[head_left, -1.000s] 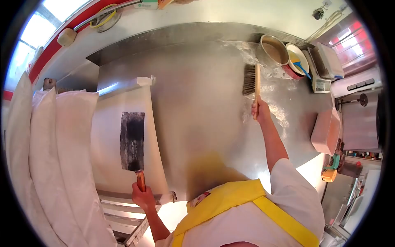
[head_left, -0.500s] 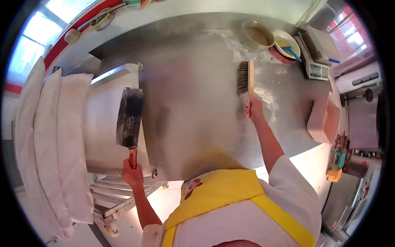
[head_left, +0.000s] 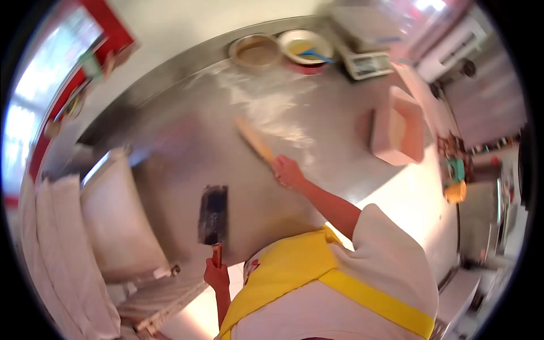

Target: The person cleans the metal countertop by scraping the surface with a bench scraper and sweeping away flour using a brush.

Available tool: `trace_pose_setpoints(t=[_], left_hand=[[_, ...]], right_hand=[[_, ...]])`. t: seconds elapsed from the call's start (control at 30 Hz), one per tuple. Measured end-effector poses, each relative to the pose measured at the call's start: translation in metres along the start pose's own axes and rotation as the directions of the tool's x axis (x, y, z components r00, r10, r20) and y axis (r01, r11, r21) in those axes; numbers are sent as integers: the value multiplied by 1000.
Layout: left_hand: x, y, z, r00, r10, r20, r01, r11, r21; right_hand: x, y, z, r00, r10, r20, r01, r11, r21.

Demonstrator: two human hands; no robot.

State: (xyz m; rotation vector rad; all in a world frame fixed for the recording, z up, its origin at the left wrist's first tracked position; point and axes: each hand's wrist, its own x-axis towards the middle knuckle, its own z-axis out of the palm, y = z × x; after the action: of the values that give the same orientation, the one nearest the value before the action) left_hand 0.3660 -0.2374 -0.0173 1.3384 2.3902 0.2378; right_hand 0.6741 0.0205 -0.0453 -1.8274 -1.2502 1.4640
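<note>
My left hand (head_left: 216, 275) is closed around the wooden handle of a dark-bladed cleaver (head_left: 213, 215), whose blade points away from me over the near left part of the steel worktop (head_left: 187, 170). In my right hand (head_left: 287, 171) is a wooden-backed brush (head_left: 255, 139), its handle in my closed fingers. The brush slants up and to the left; its bristles are not visible from here. Beyond it, white flour (head_left: 272, 110) is scattered across the steel.
Along the back edge stand a metal bowl (head_left: 256, 52), a white bowl (head_left: 289, 41) with a blue-handled tool, and a scale (head_left: 367, 65). A pink tub (head_left: 385, 130) is at the right. White cloth (head_left: 62, 243) hangs at the left, beside a pale-topped machine (head_left: 116, 215).
My view has swung to the right. The cleaver has come off the pale machine to over the worktop, and the brush has tilted leftward, hiding its bristles.
</note>
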Motion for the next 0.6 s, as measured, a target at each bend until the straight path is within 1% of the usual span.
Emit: trace_pose_setpoints(t=[0.03, 0.07, 0.1, 0.13, 0.17, 0.2, 0.23, 0.27, 0.3, 0.33, 0.37, 0.4, 0.43, 0.47, 0.5, 0.53, 0.57, 0.6], left_hand=[[2, 0, 18, 999, 24, -41, -22, 998, 65], [2, 9, 27, 999, 18, -39, -16, 998, 60], [3, 16, 33, 999, 5, -38, -2, 998, 64], [3, 21, 33, 999, 36, -31, -33, 995, 91], [5, 27, 33, 998, 56, -25, -52, 992, 115], [3, 33, 34, 998, 65, -21, -62, 988, 140], [3, 32, 33, 986, 167, -4, -162, 966, 201], [5, 30, 32, 965, 263, 15, -258, 931, 259], [6, 30, 31, 935, 353, 38, -346, 884, 314], [6, 36, 24, 941, 309, 139, -339, 845, 413], [13, 38, 27, 944, 312, 109, -329, 856, 398], [23, 36, 29, 948, 307, 77, -313, 869, 384], [27, 39, 31, 955, 295, 43, -289, 883, 371], [31, 52, 33, 909, 414, -40, -390, 883, 262], [41, 70, 25, 852, 502, -147, -477, 861, 173], [45, 116, 7, 932, 362, -15, -363, 931, -34], [49, 140, 8, 900, 432, -54, -435, 898, -60], [57, 190, -8, 885, 458, 87, -439, 881, -176]], right_hand=[[-8, 2, -17, 1000, -22, -13, 20, 992, -128], [-8, 19, -37, 973, -222, -64, 196, 941, -275], [-5, 41, -49, 909, -409, -76, 342, 839, -424], [-4, 55, -62, 816, -576, -46, 454, 688, -566], [-17, 46, -97, 795, -567, -213, 411, 763, -499], [-39, 33, -149, 761, -536, -365, 382, 825, -417], [-52, 32, -205, 656, -570, -495, 340, 809, -480], [-59, 43, -273, 529, -599, -601, 289, 793, -536], [-38, 112, -345, 230, -540, -809, 264, 835, -483], [-78, 79, -383, 245, -392, -887, -147, 889, -433], [-85, 102, -429, 213, -523, -825, -278, 777, -564], [-93, 124, -474, 177, -642, -746, -420, 636, -647], [-93, 150, -505, 395, -417, -818, -405, 721, -563], [-91, 166, -532, 701, -80, -708, -373, 806, -460], [-89, 207, -535, 886, -98, -453, 151, 985, 82], [-84, 215, -533, 916, -42, -398, 129, 972, 194], [-80, 223, -532, 941, 14, -339, 95, 948, 303], [-75, 231, -529, 958, 70, -278, 50, 914, 403]])
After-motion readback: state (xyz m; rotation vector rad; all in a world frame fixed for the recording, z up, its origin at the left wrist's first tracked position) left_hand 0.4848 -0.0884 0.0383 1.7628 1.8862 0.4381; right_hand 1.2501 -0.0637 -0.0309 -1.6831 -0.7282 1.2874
